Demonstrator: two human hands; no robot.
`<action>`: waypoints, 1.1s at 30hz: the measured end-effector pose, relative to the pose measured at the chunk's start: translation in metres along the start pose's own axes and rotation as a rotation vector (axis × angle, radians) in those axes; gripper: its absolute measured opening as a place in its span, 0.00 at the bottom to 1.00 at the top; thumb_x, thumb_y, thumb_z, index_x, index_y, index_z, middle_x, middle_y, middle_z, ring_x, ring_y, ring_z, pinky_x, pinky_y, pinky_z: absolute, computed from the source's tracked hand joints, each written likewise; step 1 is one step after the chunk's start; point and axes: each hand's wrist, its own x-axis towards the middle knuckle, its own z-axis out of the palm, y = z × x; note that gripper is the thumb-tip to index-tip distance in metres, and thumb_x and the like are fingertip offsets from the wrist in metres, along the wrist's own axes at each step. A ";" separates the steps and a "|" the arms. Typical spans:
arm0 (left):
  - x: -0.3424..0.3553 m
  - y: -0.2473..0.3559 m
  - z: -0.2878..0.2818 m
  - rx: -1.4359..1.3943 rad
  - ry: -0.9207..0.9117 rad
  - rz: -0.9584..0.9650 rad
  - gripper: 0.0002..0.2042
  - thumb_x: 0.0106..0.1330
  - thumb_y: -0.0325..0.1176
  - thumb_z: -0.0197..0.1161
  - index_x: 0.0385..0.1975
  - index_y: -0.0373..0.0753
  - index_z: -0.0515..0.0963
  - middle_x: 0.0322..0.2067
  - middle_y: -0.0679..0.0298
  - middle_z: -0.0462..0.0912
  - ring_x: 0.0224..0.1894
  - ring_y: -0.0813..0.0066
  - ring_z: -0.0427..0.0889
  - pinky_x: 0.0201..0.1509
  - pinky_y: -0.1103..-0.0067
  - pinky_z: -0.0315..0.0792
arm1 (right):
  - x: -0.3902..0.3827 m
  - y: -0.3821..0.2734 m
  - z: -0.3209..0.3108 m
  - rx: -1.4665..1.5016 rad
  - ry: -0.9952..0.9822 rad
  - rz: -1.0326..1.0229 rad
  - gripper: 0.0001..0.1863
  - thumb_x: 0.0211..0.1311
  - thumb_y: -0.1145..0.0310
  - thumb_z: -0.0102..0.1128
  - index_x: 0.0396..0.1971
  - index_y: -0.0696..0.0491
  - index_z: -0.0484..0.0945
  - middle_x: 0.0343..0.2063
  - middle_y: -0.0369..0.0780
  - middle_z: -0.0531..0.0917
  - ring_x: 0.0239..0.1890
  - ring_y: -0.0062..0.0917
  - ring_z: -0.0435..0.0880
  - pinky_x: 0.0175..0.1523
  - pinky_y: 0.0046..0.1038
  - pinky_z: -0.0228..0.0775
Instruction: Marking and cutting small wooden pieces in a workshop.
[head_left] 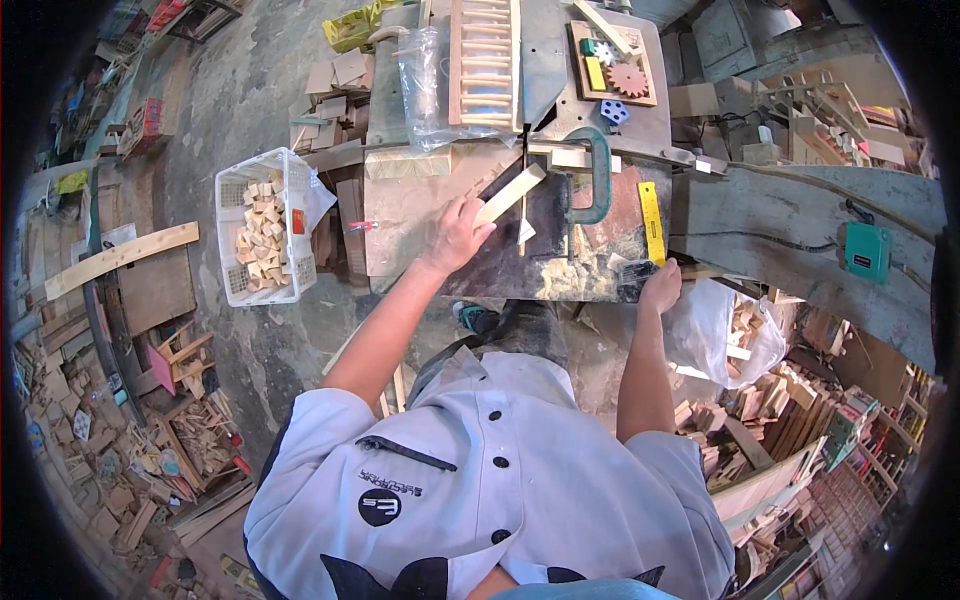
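A worker's left hand (458, 235) closes its grip on one end of a pale wooden strip (510, 194), which lies tilted on the dusty saw surface (420, 215) with its far end at the thin upright blade (523, 165). The right hand (661, 287) rests at the surface's near edge, whether its grip is closed cannot be told, just below a yellow ruler (651, 222). A green clamp (597, 180) stands between the hands, and a white basket (262, 170) of small wood blocks sits on the floor to the left.
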 end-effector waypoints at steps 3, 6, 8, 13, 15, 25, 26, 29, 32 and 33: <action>0.002 -0.017 0.002 -0.022 -0.057 0.001 0.10 0.66 0.37 0.70 0.42 0.43 0.81 0.39 0.61 0.81 0.42 0.53 0.83 0.45 0.61 0.78 | 0.000 0.000 0.000 0.013 0.004 0.019 0.30 0.78 0.47 0.41 0.48 0.58 0.84 0.45 0.56 0.87 0.49 0.58 0.83 0.55 0.53 0.71; 0.004 -0.015 0.000 0.070 -0.015 0.045 0.09 0.64 0.36 0.71 0.42 0.44 0.82 0.39 0.62 0.80 0.43 0.53 0.83 0.46 0.60 0.77 | 0.001 0.004 0.000 0.013 0.025 0.016 0.30 0.78 0.47 0.41 0.49 0.58 0.84 0.46 0.56 0.87 0.49 0.58 0.83 0.55 0.53 0.72; 0.001 -0.019 0.002 0.153 0.056 0.108 0.10 0.63 0.36 0.71 0.41 0.44 0.82 0.39 0.63 0.80 0.43 0.54 0.82 0.46 0.59 0.77 | -0.001 -0.001 -0.001 0.013 0.011 0.013 0.30 0.78 0.47 0.41 0.49 0.58 0.84 0.46 0.56 0.87 0.49 0.58 0.83 0.55 0.53 0.72; 0.000 0.009 -0.009 0.047 0.034 0.097 0.15 0.59 0.35 0.74 0.45 0.43 0.82 0.39 0.62 0.78 0.43 0.58 0.82 0.46 0.63 0.79 | 0.000 0.000 -0.002 -0.010 -0.011 0.041 0.30 0.78 0.47 0.41 0.49 0.58 0.84 0.46 0.56 0.87 0.50 0.58 0.83 0.56 0.53 0.72; -0.006 0.001 -0.005 0.068 -0.020 0.112 0.17 0.58 0.34 0.75 0.47 0.42 0.82 0.39 0.62 0.77 0.43 0.59 0.82 0.46 0.64 0.79 | -0.001 -0.001 -0.002 0.009 -0.008 0.051 0.30 0.78 0.48 0.42 0.50 0.58 0.84 0.47 0.56 0.87 0.50 0.58 0.83 0.56 0.52 0.72; -0.007 -0.003 0.008 0.111 -0.013 0.085 0.23 0.57 0.32 0.76 0.54 0.40 0.82 0.41 0.61 0.76 0.44 0.60 0.80 0.47 0.67 0.79 | 0.004 0.005 0.001 -0.008 0.001 0.037 0.29 0.78 0.47 0.43 0.53 0.56 0.85 0.49 0.55 0.87 0.53 0.56 0.83 0.58 0.51 0.71; -0.007 -0.004 0.007 0.108 -0.013 0.081 0.23 0.57 0.32 0.76 0.54 0.40 0.82 0.41 0.61 0.76 0.44 0.60 0.80 0.47 0.67 0.79 | 0.002 0.004 0.002 -0.001 0.006 0.042 0.29 0.78 0.47 0.43 0.53 0.56 0.85 0.49 0.55 0.87 0.53 0.56 0.83 0.58 0.51 0.71; -0.005 -0.008 0.006 0.149 0.028 0.049 0.25 0.56 0.32 0.77 0.55 0.41 0.81 0.41 0.62 0.76 0.44 0.60 0.80 0.48 0.66 0.79 | 0.003 0.006 0.003 -0.018 0.003 0.036 0.29 0.78 0.47 0.43 0.53 0.56 0.85 0.49 0.54 0.87 0.52 0.56 0.84 0.58 0.51 0.71; -0.004 -0.007 0.007 0.148 0.014 0.061 0.25 0.56 0.32 0.77 0.56 0.41 0.81 0.41 0.62 0.76 0.43 0.60 0.80 0.47 0.66 0.79 | 0.002 0.006 0.003 -0.016 0.009 0.029 0.29 0.78 0.47 0.43 0.53 0.56 0.85 0.49 0.54 0.87 0.52 0.56 0.84 0.58 0.51 0.71; -0.003 -0.008 0.007 0.150 0.011 0.062 0.25 0.56 0.32 0.77 0.56 0.41 0.81 0.41 0.62 0.76 0.43 0.60 0.80 0.47 0.66 0.79 | 0.001 0.005 0.002 0.007 0.029 0.030 0.29 0.78 0.47 0.43 0.53 0.56 0.85 0.49 0.54 0.87 0.52 0.56 0.84 0.58 0.51 0.71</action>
